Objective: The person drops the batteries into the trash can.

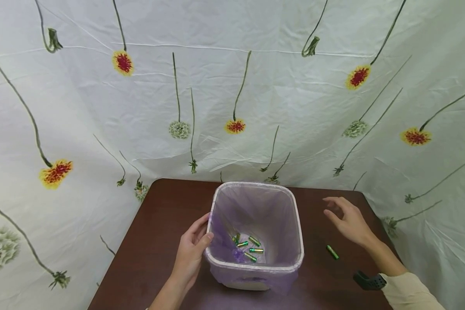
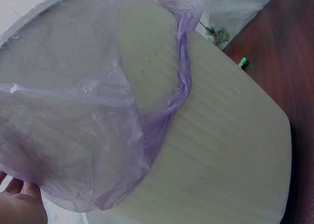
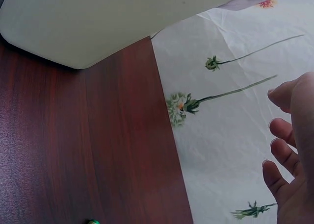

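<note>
A pale trash bin (image 1: pixel 252 285), lined with a thin purple bag (image 1: pixel 273 275), stands upright on the table. My left hand (image 1: pixel 190 252) grips its left rim, thumb at the top edge and fingers along the outer side. Several green and gold batteries (image 1: pixel 256 250) lie at the bottom of the bin on the liner. One more battery (image 1: pixel 332 252) rests on the table to the bin's right. Above and beyond that battery is my right hand (image 1: pixel 350 221), holding nothing, its fingers loosely bent. In the left wrist view the bag (image 2: pixel 103 136) drapes over the bin's wall (image 2: pixel 230 136).
The dark reddish-brown table (image 1: pixel 170 206) has rounded far corners. Behind and beside it hangs a white cloth (image 1: pixel 232 86) printed with flowers. A dark band (image 1: pixel 369 280) is around my right wrist, by a light sleeve (image 1: pixel 408 292).
</note>
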